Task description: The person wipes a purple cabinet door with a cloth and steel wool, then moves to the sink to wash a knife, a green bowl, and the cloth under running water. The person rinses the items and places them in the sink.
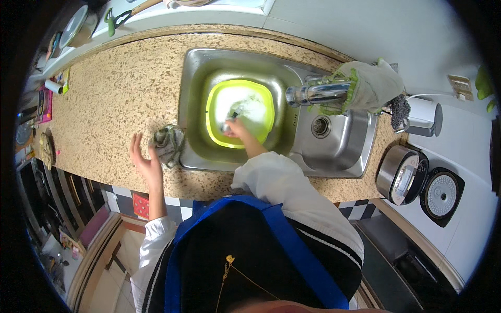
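Note:
Inside the large sink bowl, a lime-green plastic basin (269, 98) holds white suds. My right hand (236, 128) reaches into the basin with its fingers curled around a small object (234, 115). That object has a dark end and a greyish part; foam and blur hide what it is. To the left of the sink, my left hand (145, 162) hovers at the counter with fingers spread and nothing in it. A crumpled grey-green cloth (169, 144) lies just beside its thumb, by the sink's rim.
The chrome faucet (321, 94), draped with a green-edged cloth (372, 86), extends over the sink (188, 156) from the right. A smaller bowl with a drain (321, 126) adjoins. A rice cooker (397, 175) with its lid up stands right; speckled countertop (105, 105) stretches left.

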Demonstrator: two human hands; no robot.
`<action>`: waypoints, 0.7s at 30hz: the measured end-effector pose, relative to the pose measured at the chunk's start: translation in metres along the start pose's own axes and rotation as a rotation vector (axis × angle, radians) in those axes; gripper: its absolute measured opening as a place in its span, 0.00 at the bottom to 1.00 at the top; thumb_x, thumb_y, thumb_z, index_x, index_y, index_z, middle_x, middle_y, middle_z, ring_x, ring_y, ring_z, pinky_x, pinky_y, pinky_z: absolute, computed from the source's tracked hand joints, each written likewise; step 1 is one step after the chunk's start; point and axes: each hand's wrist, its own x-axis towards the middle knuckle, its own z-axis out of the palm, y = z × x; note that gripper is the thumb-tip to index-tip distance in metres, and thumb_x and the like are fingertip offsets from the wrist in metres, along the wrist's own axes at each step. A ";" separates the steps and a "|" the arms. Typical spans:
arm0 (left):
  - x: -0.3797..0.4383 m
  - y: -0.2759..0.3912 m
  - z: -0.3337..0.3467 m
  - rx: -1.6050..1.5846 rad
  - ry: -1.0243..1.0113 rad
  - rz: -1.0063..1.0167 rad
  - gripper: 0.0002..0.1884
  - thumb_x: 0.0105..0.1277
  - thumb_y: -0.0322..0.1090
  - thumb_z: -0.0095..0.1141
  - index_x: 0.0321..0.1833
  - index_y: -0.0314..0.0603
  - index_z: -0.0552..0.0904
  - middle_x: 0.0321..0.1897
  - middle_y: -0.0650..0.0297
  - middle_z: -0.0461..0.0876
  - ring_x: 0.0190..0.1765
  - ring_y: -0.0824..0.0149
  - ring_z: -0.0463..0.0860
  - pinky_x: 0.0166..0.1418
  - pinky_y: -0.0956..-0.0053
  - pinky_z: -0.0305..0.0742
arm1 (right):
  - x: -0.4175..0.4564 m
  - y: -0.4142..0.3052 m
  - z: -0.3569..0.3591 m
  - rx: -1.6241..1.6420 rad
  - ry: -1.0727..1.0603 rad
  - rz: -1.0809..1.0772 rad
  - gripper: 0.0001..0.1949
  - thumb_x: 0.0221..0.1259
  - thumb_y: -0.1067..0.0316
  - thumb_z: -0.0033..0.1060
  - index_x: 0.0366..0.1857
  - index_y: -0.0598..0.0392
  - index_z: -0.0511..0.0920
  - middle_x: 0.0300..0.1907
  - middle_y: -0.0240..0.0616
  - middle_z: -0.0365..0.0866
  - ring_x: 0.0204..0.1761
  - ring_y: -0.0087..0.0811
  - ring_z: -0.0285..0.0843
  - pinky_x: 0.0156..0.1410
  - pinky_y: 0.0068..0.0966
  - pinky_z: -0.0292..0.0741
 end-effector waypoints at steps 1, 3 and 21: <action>0.002 0.014 0.011 -0.041 -0.058 0.064 0.17 0.63 0.27 0.49 0.56 0.38 0.73 0.60 0.50 0.68 0.63 0.57 0.67 0.64 0.63 0.64 | 0.011 0.010 -0.011 -0.148 0.064 -0.063 0.22 0.59 0.50 0.51 0.39 0.65 0.75 0.28 0.49 0.79 0.23 0.38 0.79 0.30 0.33 0.74; -0.006 0.031 0.047 -0.308 -0.271 0.028 0.17 0.64 0.27 0.49 0.56 0.38 0.73 0.56 0.53 0.72 0.59 0.60 0.72 0.58 0.65 0.70 | 0.031 0.026 -0.030 -0.433 0.195 -0.187 0.19 0.60 0.54 0.53 0.43 0.62 0.72 0.22 0.42 0.78 0.17 0.29 0.76 0.19 0.25 0.70; -0.079 -0.069 0.314 -0.175 -1.249 -0.597 0.16 0.61 0.44 0.54 0.40 0.35 0.77 0.26 0.54 0.80 0.27 0.59 0.80 0.32 0.66 0.75 | -0.274 -0.107 -0.151 -0.343 -0.070 -0.603 0.18 0.61 0.61 0.54 0.52 0.58 0.74 0.46 0.43 0.80 0.44 0.32 0.79 0.49 0.27 0.74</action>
